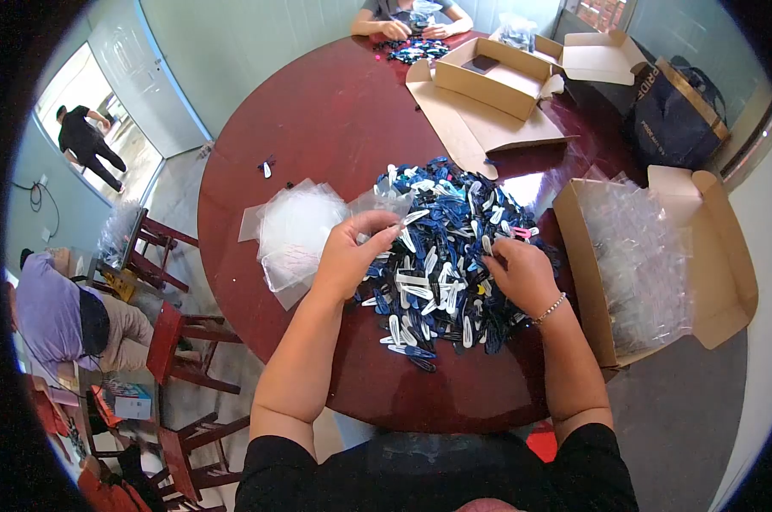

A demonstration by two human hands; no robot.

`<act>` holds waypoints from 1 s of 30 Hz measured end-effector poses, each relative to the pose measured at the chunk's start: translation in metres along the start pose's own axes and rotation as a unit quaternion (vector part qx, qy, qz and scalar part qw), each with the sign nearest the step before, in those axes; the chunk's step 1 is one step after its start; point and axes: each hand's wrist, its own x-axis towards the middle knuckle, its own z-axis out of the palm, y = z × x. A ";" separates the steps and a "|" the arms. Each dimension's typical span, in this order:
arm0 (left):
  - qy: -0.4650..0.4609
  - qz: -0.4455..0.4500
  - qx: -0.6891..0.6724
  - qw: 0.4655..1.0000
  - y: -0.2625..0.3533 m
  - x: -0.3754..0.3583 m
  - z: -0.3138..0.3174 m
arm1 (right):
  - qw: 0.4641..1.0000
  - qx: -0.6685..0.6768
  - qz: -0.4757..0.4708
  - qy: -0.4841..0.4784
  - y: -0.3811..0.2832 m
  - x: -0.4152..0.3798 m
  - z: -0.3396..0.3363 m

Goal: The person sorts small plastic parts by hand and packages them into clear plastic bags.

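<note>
A large heap of snap hair clips [441,286], mostly dark blue, black and white, lies on the round table in front of me. At the heap's left side, my left hand [352,254] pinches a small clear plastic bag [384,203] between thumb and fingers. Over the heap's right part is my right hand [524,275], its fingers closed on a pale hair clip [487,245] at the fingertips. Beside my left hand lies a pile of flat clear bags [299,235].
The dark red table [275,128] holds an open carton [586,264] of filled clear bags at right. Farther back stand another carton [497,85] and a dark paper bag [676,115]. Across the table, a person's hands [416,32] work over clips. Red stools [194,341] stand left.
</note>
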 end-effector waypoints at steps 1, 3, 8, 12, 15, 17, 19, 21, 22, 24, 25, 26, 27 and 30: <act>0.000 0.000 0.000 1.000 -0.001 0.000 0.000 | 1.000 0.006 -0.008 0.013 0.000 0.000 0.001; 0.004 -0.006 -0.005 1.000 -0.003 0.001 0.000 | 1.000 0.005 -0.006 0.012 -0.001 0.000 0.000; 0.000 -0.003 -0.007 1.000 -0.002 0.000 0.000 | 1.000 -0.004 -0.006 0.007 0.000 0.000 0.001; 0.001 -0.003 -0.005 1.000 -0.003 0.001 -0.001 | 1.000 0.027 0.011 0.001 0.000 0.000 -0.001; -0.005 -0.006 -0.008 1.000 -0.004 0.002 -0.002 | 0.998 0.048 0.042 -0.018 -0.002 0.002 -0.004; -0.003 -0.005 -0.003 1.000 -0.003 0.001 -0.002 | 0.996 0.052 0.061 -0.038 -0.003 0.002 -0.004; 0.000 -0.007 0.002 1.000 -0.003 0.002 -0.002 | 0.992 0.112 0.059 -0.005 -0.002 0.002 -0.002; 0.006 -0.010 -0.034 0.999 0.000 0.001 0.000 | 0.985 0.157 0.066 0.002 0.002 0.003 -0.003; 0.010 -0.003 -0.040 0.999 0.003 0.000 0.003 | 0.985 0.156 0.070 -0.001 0.004 0.003 -0.002; 0.007 -0.008 -0.043 0.999 -0.001 -0.001 0.004 | 0.955 0.269 0.123 -0.009 0.009 0.003 -0.002; 0.006 -0.004 -0.043 0.999 0.000 0.000 0.003 | 0.952 0.274 0.136 -0.020 0.010 0.004 -0.003; 0.007 0.000 -0.042 0.999 0.001 0.001 0.003 | 0.953 0.274 0.132 -0.018 0.012 0.005 -0.004; 0.007 -0.005 -0.035 0.999 0.001 0.000 0.003 | 0.957 0.258 0.129 -0.019 0.013 0.004 -0.004; 0.008 -0.011 -0.028 1.000 0.001 0.001 0.001 | 0.965 0.230 0.124 -0.024 0.011 0.005 -0.005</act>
